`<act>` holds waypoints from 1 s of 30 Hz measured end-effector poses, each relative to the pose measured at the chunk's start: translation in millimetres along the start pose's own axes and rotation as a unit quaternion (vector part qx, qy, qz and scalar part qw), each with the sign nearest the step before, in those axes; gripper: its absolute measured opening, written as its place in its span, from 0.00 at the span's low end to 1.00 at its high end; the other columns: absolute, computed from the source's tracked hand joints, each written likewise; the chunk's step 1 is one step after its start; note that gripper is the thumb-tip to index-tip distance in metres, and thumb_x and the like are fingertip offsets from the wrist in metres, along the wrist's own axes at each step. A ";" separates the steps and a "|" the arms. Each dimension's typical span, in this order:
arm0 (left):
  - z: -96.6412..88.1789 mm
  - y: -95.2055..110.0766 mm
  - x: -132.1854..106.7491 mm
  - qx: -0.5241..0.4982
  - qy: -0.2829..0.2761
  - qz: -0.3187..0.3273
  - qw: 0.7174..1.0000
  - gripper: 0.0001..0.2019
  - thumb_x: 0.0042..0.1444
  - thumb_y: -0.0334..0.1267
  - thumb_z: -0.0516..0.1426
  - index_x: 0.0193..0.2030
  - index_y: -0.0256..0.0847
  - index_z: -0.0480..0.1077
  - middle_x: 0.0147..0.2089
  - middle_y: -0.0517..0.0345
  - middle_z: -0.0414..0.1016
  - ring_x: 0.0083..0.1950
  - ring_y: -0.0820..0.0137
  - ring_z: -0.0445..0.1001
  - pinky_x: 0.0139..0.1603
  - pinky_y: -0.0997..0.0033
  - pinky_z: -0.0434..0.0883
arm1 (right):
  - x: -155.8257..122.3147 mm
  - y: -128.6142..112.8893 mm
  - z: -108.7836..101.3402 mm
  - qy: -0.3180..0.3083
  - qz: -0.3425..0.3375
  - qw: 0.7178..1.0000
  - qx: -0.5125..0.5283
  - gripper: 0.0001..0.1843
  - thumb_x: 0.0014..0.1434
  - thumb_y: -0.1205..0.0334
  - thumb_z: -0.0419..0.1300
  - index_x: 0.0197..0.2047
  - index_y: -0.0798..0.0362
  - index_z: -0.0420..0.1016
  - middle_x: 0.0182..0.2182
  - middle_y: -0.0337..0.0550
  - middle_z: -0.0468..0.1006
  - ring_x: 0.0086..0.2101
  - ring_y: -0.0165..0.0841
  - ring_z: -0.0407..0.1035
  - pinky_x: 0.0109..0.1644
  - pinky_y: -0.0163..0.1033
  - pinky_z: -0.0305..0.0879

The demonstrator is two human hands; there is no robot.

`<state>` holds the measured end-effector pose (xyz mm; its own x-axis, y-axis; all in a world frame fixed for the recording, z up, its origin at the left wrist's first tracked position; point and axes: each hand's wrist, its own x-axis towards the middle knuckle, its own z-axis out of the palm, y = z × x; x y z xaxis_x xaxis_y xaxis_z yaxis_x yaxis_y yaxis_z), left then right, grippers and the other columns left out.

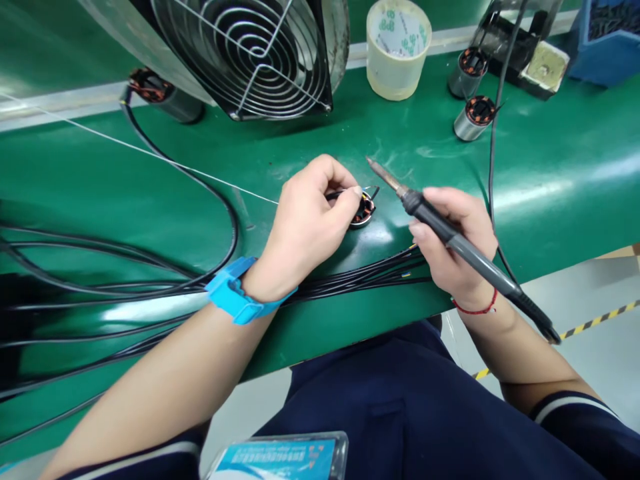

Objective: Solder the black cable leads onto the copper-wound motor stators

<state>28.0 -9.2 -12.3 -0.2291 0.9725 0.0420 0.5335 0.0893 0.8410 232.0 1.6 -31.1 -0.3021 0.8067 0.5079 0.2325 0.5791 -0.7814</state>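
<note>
My right hand (455, 243) is closed around the dark handle of a soldering iron (440, 227). The iron's tip points up and left, apart from the motor part. With thumb and forefinger pinched, my left hand (313, 213) holds a thin silvery solder wire (200, 175), which comes in from the left and runs behind the hand. Just at those fingertips stands a round motor stator (363, 212) with copper windings and short leads, partly hidden by the fingers. A piece of black cable shows beneath the forefinger.
Black cables (360, 280) lie along the front of the green bench (425, 147). A fan with a wire grille (260, 60) stands behind. Another wired motor part (170, 97) is beside it. Further right are a tape roll (399, 67), two stators (474, 119) and a blue bin (605, 50).
</note>
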 end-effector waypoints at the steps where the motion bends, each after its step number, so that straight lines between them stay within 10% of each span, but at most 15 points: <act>1: 0.1 0.0 0.1 -0.002 -0.001 -0.001 1.000 0.06 0.57 0.30 0.58 0.31 0.43 0.67 0.31 0.63 0.76 0.31 0.72 0.71 0.32 0.68 0.67 | 2.5 0.1 -1.0 -0.019 0.025 0.999 0.008 0.18 0.69 0.53 0.64 0.61 0.38 0.72 0.48 0.40 0.82 0.40 0.37 0.80 0.46 0.45 0.81; 11: 1.1 -2.9 2.2 -0.001 -0.002 0.012 1.000 0.04 0.56 0.31 0.57 0.31 0.43 0.68 0.30 0.62 0.75 0.30 0.71 0.70 0.31 0.68 0.66 | 77.6 21.1 -7.7 -0.284 0.061 0.954 0.070 0.25 0.63 0.64 0.66 0.61 0.50 0.67 0.42 0.39 0.80 0.45 0.34 0.79 0.52 0.41 0.78; 24: -15.9 -5.5 14.5 -0.042 -0.102 0.025 0.994 0.01 0.52 0.33 0.57 0.33 0.42 0.69 0.30 0.60 0.73 0.32 0.69 0.69 0.33 0.68 0.65 | 59.6 60.2 28.9 -0.283 0.137 0.905 0.288 0.30 0.59 0.56 0.69 0.59 0.49 0.61 0.35 0.33 0.77 0.39 0.30 0.78 0.49 0.37 0.78; 30: -25.5 -1.6 17.5 -0.022 -0.132 0.037 0.990 0.03 0.54 0.37 0.58 0.31 0.42 0.70 0.26 0.62 0.69 0.31 0.69 0.68 0.33 0.68 0.63 | 55.5 48.0 25.8 -0.223 0.112 0.939 0.237 0.29 0.62 0.49 0.67 0.60 0.46 0.62 0.33 0.31 0.75 0.33 0.30 0.77 0.39 0.36 0.78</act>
<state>2.3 2.2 0.9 0.0337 0.9989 -0.0322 0.5033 0.0109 0.8641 202.5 71.1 -49.8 -0.6770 0.7105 0.1921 -0.0691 0.1985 -0.9777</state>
